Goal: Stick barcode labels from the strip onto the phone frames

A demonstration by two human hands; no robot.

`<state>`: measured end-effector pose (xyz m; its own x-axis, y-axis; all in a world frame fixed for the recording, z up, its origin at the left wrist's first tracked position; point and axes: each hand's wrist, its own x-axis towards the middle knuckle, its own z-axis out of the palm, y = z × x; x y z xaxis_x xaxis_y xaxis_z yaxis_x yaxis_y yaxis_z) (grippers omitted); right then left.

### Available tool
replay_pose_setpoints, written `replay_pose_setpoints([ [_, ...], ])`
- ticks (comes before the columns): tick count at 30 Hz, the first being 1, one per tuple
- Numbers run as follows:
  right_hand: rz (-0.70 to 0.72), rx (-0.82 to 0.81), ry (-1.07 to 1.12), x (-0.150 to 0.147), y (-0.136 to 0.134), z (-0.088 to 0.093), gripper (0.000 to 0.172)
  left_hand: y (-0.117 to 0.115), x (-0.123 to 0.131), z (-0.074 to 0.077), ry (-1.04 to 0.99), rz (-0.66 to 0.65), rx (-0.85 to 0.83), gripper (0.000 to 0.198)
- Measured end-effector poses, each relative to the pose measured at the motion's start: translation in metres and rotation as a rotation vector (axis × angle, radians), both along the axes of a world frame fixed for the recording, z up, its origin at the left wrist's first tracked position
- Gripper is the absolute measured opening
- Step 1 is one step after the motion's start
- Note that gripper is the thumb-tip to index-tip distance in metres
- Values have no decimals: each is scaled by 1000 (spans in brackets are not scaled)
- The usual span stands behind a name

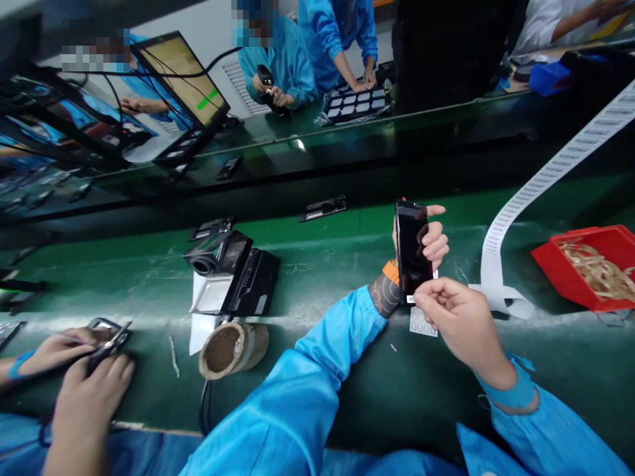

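My left hand (434,242) is wrapped around a black smartphone (413,248) from behind, its fingers showing past the right edge. The dark screen faces me and the phone stands nearly upright above the bench. At the phone's lower end, my right hand (461,325) pinches a small white label (411,299) between thumb and forefinger. The label lies against or just in front of the bottom edge; which one I cannot tell. Below the phone, a small sheet of printed labels (423,322) is partly hidden by my right hand.
A long strip of barcode labels (516,210) curls down at the right, beside a red bin (570,271) of peeled scraps. A cardboard tape core (233,350) and black devices (255,281) stand left. A co-worker's hands (94,380) work at far left; people sit opposite.
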<state>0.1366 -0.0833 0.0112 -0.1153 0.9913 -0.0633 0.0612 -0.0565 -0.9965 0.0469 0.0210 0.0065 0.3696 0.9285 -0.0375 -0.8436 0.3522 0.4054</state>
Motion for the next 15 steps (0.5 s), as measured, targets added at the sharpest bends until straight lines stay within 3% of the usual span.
replay_pose_setpoints([
  [5, -45, 209, -315, 4, 1, -12, 21, 2, 0, -3, 56, 47, -10, 54],
  [8, -194, 288, -421, 17, 10, -25, 32, 11, -1, -6, 193, 182, -163, 54],
  [10, -256, 279, -292, 27, 19, -32, 38, 17, 0, -7, 333, 343, -296, 45],
  [12, -209, 172, -60, 35, 27, -37, 45, 18, 1, -7, 423, 452, -328, 33],
  [13, -164, 96, 30, 38, 30, -38, 48, 17, 0, -7, 435, 455, -309, 29],
  [15, -107, -33, 116, 41, 33, -39, 52, 12, -2, -4, 397, 341, -246, 30],
])
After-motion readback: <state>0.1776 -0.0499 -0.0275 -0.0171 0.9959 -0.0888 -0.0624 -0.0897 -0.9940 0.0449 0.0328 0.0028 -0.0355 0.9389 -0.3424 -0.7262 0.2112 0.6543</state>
